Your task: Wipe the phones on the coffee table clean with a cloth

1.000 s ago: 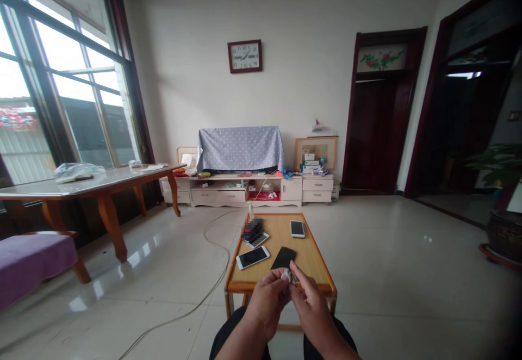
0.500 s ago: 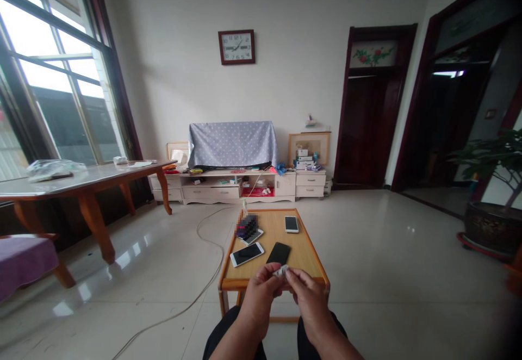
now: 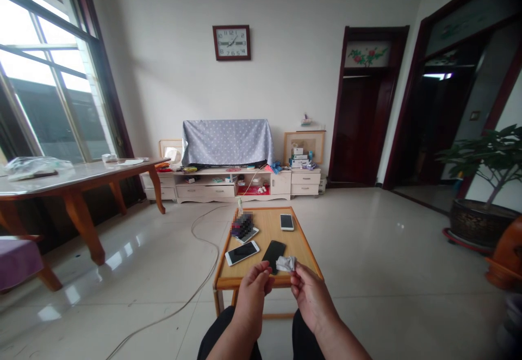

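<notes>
My right hand (image 3: 309, 296) pinches a small crumpled white wad (image 3: 286, 263), tissue or cloth, over the near edge of a low wooden table (image 3: 305, 251). My left hand (image 3: 252, 292) is beside it with its fingers curled, no longer touching the wad. Just beyond the hands a black phone (image 3: 273, 253) lies on the table, with a white phone (image 3: 242, 252) to its left and another white phone (image 3: 286, 221) farther back. A blurred dark object (image 3: 242, 225) rests on the table's far left part.
A white cable (image 3: 204, 273) trails over the tiled floor left of the table. A long wooden table (image 3: 77, 178) stands at the left, a TV cabinet (image 3: 228, 183) with a covered screen against the far wall, a potted plant (image 3: 485, 208) at the right.
The two hands held the wad together; now my left hand has let go and my right hand holds it alone. The view has turned to the right.
</notes>
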Demonstrator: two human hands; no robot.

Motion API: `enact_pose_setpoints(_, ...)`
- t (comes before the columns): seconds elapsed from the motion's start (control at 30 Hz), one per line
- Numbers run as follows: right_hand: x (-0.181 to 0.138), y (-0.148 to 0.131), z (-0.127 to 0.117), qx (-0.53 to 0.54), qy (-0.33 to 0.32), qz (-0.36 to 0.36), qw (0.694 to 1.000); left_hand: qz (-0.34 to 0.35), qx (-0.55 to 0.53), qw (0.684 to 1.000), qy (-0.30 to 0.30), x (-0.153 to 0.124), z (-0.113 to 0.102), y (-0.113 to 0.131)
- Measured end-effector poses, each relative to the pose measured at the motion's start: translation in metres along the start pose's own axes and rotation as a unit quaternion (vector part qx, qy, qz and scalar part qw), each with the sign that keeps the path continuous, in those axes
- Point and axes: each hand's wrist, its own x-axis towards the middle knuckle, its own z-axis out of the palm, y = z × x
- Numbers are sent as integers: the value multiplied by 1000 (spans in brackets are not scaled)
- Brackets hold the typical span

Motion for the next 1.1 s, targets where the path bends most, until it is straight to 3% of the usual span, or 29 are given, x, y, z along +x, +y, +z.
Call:
enact_pose_setpoints(0.23, -14, 16, 3, -57, -60, 27, 996, 24, 96, 991, -85, -5, 7, -9)
enact_pose_setpoints(0.43, -16, 33, -5, -122, -63, 24, 990, 26, 101, 993, -60, 8, -2, -29)
enact_pose_setpoints(0.53, -13, 33, -10, -168, -75, -20, 983, 15, 98, 993, -64, 12, -7, -31)
enact_pose_setpoints(0.73, -7, 32, -10, -361, -169, -208, 893, 10, 79, 996, -46, 21, -12, -31)
enact_pose_setpoints(0.83, 1, 32, -11, -412, -158, -239, 865, 5, 71, 997, -44, 25, -14, -34)
enact_pose_setpoints(1.0, 26, 41, -19, -433, -146, -250, 854, -11, 68, 996, -58, 42, -16, -37)
enact_pose_setpoints(1.1, 51, 58, -29, -459, -202, -297, 813, -4, 81, 996, -42, 63, -18, -41)
